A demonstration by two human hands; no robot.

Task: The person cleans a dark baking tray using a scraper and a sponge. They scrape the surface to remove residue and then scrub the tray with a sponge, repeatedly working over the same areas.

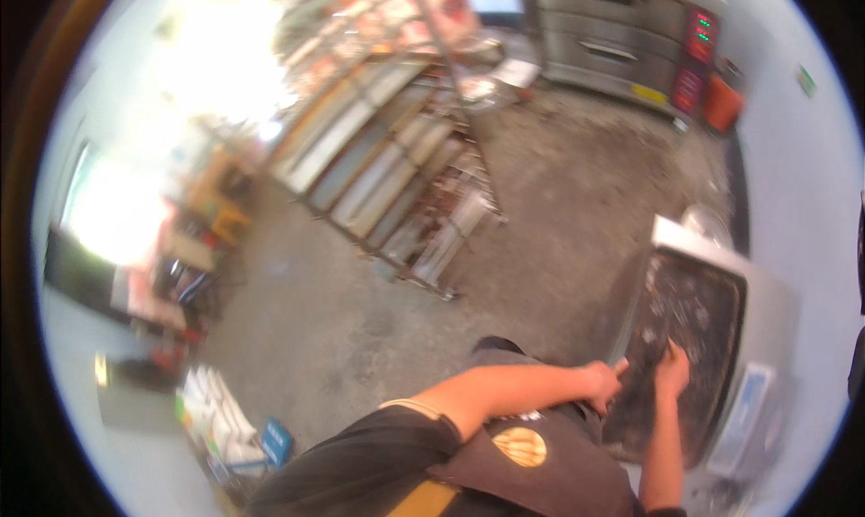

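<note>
A dark rectangular tray [703, 314] with a black rim lies on a white cabinet-like stand [665, 232] at my right side. Pale smudges or small pieces are scattered over its surface, too blurred to name. My right hand [673, 371] is above the tray's middle, its fingers bent downward; whether something thin is between them is unclear. Near the tray's left edge is my left hand [600, 386], fingers mostly curled and one digit pointing toward the tray. Blur hides whether it grips anything. A dark apron [540, 476] with a round yellow emblem covers my front.
A metal rack [365, 199] loaded with trays stands ahead on the concrete floor [561, 199]. A steel deck oven [608, 37] with lit displays is against the far wall. White sacks [213, 409] and a blue box [276, 442] sit lower left. A blue-and-white box [740, 419] lies beside the tray.
</note>
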